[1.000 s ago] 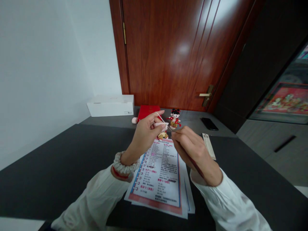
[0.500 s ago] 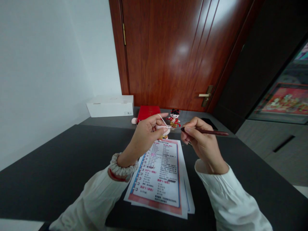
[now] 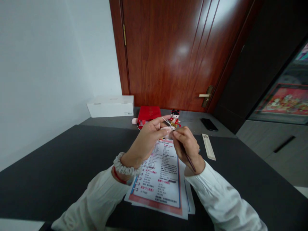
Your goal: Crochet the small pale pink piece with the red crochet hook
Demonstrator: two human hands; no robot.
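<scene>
Pinching pale crochet piece (image 3: 171, 128) in left hand (image 3: 147, 137), above printed sheet (image 3: 166, 189); gripping dark-handled crochet hook (image 3: 190, 163) in right hand (image 3: 189, 143), just right of the piece, handle slanting back rightward.

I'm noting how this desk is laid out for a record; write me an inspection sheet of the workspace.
Surface: dark desk, with a lighter grey strip along the back.
Job's things: small pale piece, partly hidden by fingers; pale strand by the left forefinger; slim tool with a dark handle.
Clutter: printed sheets below the hands; doll, red case, white box and dark phone toward the back; long pale packet at right.
Hands: left pinches the pale piece; right grips the tool, close to it.
Cables: nothing seen.
Surroundings: reddish-brown door behind, pale wall left, dark cabinet right.
</scene>
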